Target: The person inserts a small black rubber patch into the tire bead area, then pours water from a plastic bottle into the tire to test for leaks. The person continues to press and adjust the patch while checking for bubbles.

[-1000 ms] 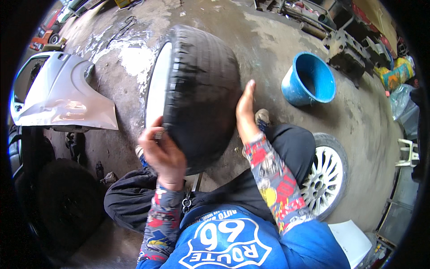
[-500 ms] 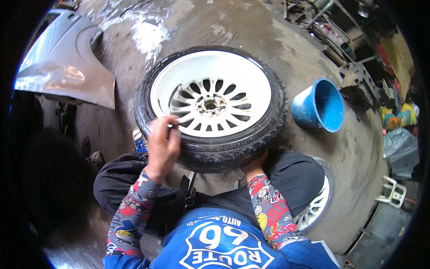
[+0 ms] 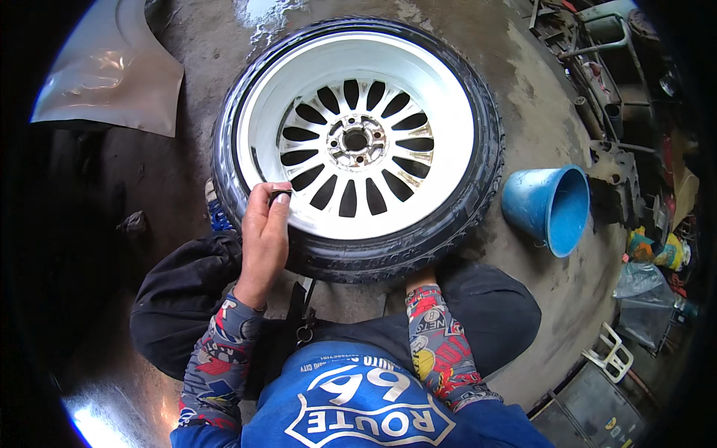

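Note:
A white multi-spoke wheel rim (image 3: 447, 104) with a black tire (image 3: 489, 153) around it lies face up before my crossed legs. My left hand (image 3: 264, 243) is at the near-left edge of the rim, its thumb and fingers closed on a small dark piece (image 3: 279, 196). Too little of that piece shows to tell its kind. Under the near side of the tire is my right hand (image 3: 422, 278); only its wrist end shows and its fingers are hidden. Brown stains mark several spokes and the hub.
A blue bucket (image 3: 523, 205) stands tilted right of the tire. At the far left is a silver car body panel (image 3: 112, 71). Metal scrap (image 3: 612, 160) lines the right side, with a white plastic chair-like piece (image 3: 611, 355) nearer. A wet white patch (image 3: 269, 15) marks the concrete floor.
The wheel now appears larger and more face-on, tilted up toward me, with its hub turned somewhat. My left hand stays at the near-left rim edge. The second wheel by my right knee has left view.

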Demonstrator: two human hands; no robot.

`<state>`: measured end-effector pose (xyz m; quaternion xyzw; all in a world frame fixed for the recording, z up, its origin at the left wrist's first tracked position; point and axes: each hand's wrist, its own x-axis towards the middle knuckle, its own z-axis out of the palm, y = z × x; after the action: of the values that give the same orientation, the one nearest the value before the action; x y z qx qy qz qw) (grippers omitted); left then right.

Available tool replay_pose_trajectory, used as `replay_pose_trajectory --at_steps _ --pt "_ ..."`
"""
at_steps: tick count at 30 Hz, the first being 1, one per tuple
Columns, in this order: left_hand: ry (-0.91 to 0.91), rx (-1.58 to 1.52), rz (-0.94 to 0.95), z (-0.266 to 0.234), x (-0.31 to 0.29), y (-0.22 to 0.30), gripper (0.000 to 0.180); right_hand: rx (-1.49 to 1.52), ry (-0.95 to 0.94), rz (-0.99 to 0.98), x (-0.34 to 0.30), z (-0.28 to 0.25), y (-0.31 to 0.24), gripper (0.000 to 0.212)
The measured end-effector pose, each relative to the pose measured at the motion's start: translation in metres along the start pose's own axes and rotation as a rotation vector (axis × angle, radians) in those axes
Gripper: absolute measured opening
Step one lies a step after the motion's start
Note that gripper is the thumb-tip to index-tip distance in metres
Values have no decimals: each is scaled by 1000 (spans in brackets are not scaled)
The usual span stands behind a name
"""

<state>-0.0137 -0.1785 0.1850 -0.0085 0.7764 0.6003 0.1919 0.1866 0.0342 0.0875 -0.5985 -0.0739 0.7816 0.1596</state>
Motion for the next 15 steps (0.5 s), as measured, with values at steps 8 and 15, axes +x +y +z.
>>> replay_pose_trajectory --at_steps 8,15 --pt "-28 48 85 33 -6 51 15 14 -5 -6 14 7 2 63" --pt "34 160 202 22 -21 59 10 20 -36 -49 31 -2 12 60"
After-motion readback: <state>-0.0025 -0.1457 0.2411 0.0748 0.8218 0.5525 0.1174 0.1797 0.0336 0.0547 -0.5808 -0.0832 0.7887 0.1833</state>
